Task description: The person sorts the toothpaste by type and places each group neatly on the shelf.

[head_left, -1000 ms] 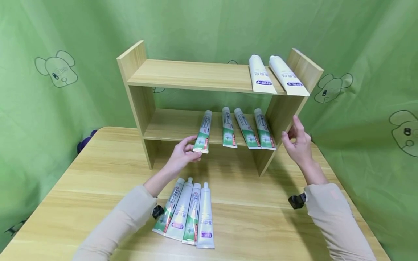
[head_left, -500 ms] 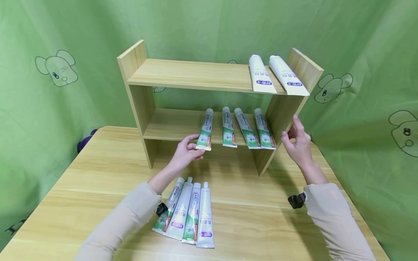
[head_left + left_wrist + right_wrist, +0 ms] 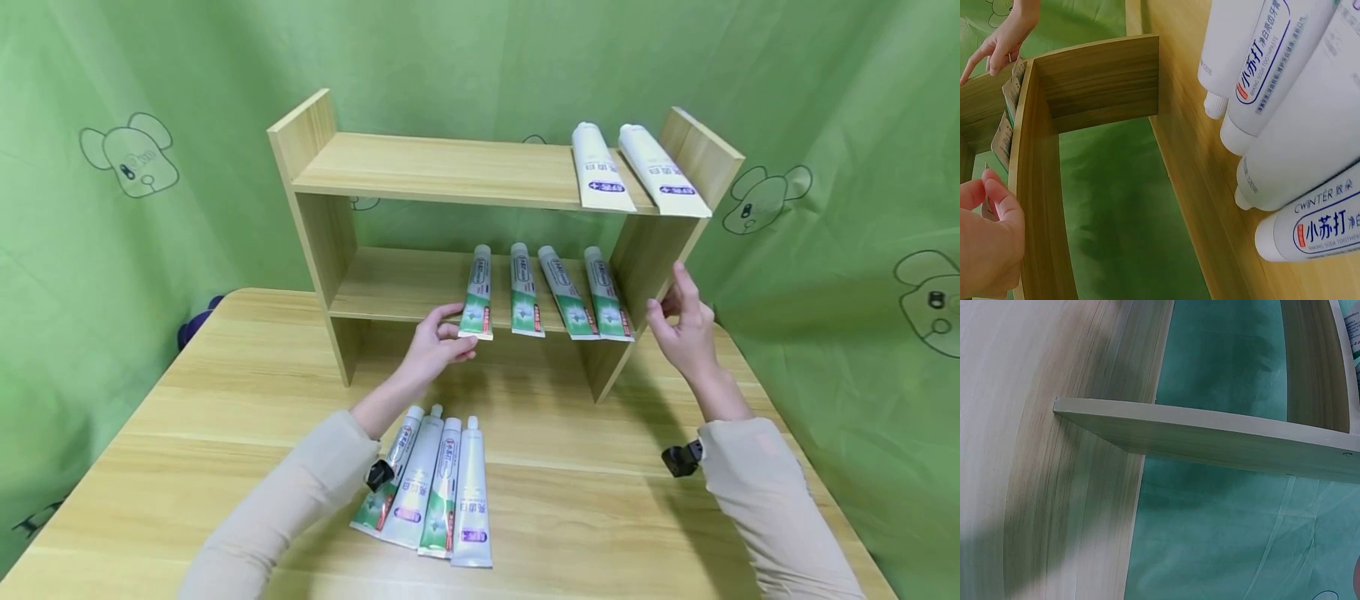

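My left hand [image 3: 438, 346] pinches the flat end of a green-and-white toothpaste tube [image 3: 478, 287] at the front of the middle shelf. The tube's cap points to the back, and its flat end overhangs the shelf edge. In the left wrist view, thumb and finger meet at that end, which mostly hides the tube. To its right lie three similar tubes [image 3: 525, 292], caps to the back. My right hand [image 3: 684, 325] touches the front edge of the right side panel [image 3: 648, 275] of the wooden rack, index finger extended. The right wrist view barely shows this hand.
Two white tubes [image 3: 602, 171] lie on the rack's top shelf [image 3: 450, 167] at the right. Several more toothpaste tubes [image 3: 471, 492] lie side by side on the wooden table [image 3: 600, 500], by my left forearm. A green curtain [image 3: 480, 67] hangs behind.
My left hand has moved slightly right and farther back with the toothpaste tube, which now lies closer to the row of three. The right hand has stayed in place.
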Demonstrator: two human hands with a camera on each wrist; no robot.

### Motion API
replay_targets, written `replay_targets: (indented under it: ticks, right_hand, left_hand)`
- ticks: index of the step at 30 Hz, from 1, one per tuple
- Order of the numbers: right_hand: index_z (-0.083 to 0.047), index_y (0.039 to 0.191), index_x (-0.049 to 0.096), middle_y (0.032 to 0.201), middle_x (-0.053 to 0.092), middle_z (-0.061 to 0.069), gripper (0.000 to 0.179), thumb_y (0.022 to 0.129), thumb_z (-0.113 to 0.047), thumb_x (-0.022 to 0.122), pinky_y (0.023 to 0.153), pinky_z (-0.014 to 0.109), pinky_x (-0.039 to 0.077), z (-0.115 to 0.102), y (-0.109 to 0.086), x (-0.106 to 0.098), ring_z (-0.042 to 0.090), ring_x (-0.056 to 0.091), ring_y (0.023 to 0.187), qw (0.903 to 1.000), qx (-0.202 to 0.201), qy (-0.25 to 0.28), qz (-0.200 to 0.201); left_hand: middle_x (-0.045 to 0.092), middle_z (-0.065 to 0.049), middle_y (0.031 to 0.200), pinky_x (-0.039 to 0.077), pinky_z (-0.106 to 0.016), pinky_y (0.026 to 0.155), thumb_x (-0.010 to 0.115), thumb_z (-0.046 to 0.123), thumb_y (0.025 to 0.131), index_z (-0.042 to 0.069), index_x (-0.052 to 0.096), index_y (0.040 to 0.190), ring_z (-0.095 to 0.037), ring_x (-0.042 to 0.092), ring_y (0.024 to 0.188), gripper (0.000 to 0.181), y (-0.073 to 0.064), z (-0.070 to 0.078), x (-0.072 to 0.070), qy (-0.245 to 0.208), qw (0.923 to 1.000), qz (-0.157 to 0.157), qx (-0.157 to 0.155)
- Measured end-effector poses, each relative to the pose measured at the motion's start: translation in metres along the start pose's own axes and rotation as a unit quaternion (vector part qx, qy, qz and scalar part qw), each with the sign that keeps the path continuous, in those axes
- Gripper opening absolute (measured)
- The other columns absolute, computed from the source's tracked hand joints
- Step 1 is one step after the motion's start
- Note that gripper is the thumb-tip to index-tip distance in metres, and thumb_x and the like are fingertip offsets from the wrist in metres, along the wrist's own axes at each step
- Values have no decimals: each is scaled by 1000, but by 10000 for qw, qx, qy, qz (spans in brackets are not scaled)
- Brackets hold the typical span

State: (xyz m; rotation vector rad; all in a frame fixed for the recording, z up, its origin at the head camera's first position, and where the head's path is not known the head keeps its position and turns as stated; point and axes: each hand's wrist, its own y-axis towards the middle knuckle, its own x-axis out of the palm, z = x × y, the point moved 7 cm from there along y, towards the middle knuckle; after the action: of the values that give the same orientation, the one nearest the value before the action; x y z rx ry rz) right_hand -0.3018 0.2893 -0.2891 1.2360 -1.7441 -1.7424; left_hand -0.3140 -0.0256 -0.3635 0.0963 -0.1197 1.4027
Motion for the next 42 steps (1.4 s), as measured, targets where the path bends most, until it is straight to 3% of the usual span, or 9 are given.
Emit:
replay_targets:
  ticks: [13, 28, 37, 42]
  right_hand:
    - [-11, 138, 30, 62, 52, 17, 63, 79, -3, 50, 56, 7, 39, -1, 1, 0, 0, 42, 60, 10000, 27, 6, -75]
    - [-11, 138, 31, 61, 51, 17, 63, 79, -4, 50, 55, 9, 39, -1, 1, 0, -2, 42, 61, 10000, 59, -7, -60]
    - [-11, 139, 31, 61, 51, 17, 64, 79, -4, 50, 55, 8, 39, 1, -3, -1, 0, 42, 61, 10000, 34, -37, -34]
    - [-12, 139, 30, 62, 52, 17, 63, 80, -6, 51, 55, 9, 39, 2, -1, 0, 2, 42, 60, 10000, 22, -80, -52]
  left_hand:
    - [60, -7, 80, 56, -22, 63, 61, -11, 79, 4, 39, 133, -11, 59, 59, 60, 2, 0, 7, -92, 9997, 221, 60]
    - [61, -7, 82, 52, -16, 56, 60, -11, 80, 4, 40, 133, -10, 58, 57, 59, 1, 0, 8, -119, 9996, 253, 77]
    - [58, -6, 82, 56, -25, 68, 59, -11, 80, 5, 41, 134, -12, 60, 64, 59, -1, -3, 3, -105, 9999, -28, 85]
    - [59, -9, 84, 55, -21, 66, 58, -9, 82, 4, 43, 131, -13, 60, 65, 52, -8, -4, -4, -29, 9995, -286, 119]
